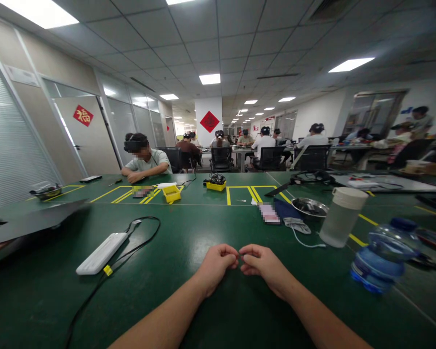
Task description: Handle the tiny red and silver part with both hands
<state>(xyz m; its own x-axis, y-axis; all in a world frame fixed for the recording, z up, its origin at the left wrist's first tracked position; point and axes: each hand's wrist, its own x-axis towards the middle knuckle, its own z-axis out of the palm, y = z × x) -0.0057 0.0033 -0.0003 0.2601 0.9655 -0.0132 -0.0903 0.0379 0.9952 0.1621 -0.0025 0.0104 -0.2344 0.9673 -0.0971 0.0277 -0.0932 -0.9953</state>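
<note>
My left hand [219, 265] and my right hand [265, 268] face each other just above the green table [189, 232], near its front. On both, the fingers are curled in and pinched towards the thumbs. Only a narrow gap parts the two sets of fingertips. Whatever the fingers hold, if anything, is too small or hidden to make out. To the left of my hands lies a white power bank [101, 253] with a black cable [131, 256] that carries a yellow tag.
On the right stand a blue-tinted water bottle [381, 261] and a frosted bottle [343, 218], near a metal bowl [310, 207] and a phone [269, 213]. Yellow trays [172, 195] sit farther back. A person [147, 157] leans on the far edge. A grey panel [32, 220] juts in at left.
</note>
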